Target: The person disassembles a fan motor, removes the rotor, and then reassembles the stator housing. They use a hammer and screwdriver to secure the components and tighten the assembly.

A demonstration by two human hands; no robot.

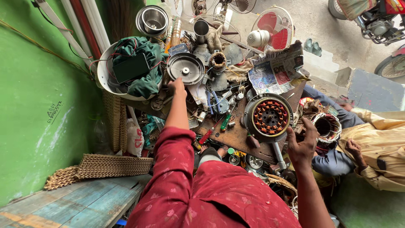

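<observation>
My left hand (177, 87) reaches forward over the cluttered workbench (236, 136), its fingers closed near the lower edge of a round grey motor cover (185, 68); whether it holds anything is hidden. My right hand (302, 142) is open, fingers spread, touching the right rim of a fan motor stator with copper windings (269, 117) that lies on the bench. A red-handled screwdriver (207, 135) and a green-handled one (225, 121) lie between my arms.
A white basin with green cloth and a dark tablet (130, 67) sits at the left. Steel bowls (152, 20), a red table fan (273, 30) and newspaper (276, 67) lie beyond. Another person in yellow (379, 143) sits at right beside a wound coil (327, 126). Green wall at left.
</observation>
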